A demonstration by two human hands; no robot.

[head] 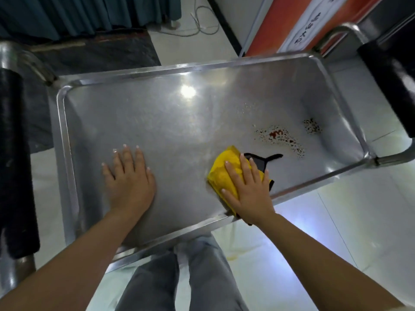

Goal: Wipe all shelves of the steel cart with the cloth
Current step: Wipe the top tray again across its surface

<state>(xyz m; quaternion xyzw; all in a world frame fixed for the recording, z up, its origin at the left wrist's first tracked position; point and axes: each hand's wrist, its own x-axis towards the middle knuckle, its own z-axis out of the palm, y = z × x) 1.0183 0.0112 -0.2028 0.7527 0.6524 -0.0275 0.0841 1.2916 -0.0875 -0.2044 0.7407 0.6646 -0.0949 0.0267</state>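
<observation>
Right hand (pixel 248 194) flat, fingers straight, pressing yellow cloth (pixel 222 173) on top shelf (pixel 139 117); left hand (pixel 129 178) flat, bracing. Push forward over dark spill (pixel 260 161) and red stains (pixel 278 136) just beyond fingertips, keeping even pressure.

One camera only, worn on the head. Looks forward and down, from close above the top shelf (pixel 157 122) of the cart. Near edge of the shelf low in the picture, far edge higher up. Both arms reaching in from the bottom, legs and floor (pixel 348 221) right below. No second view to share with.
</observation>
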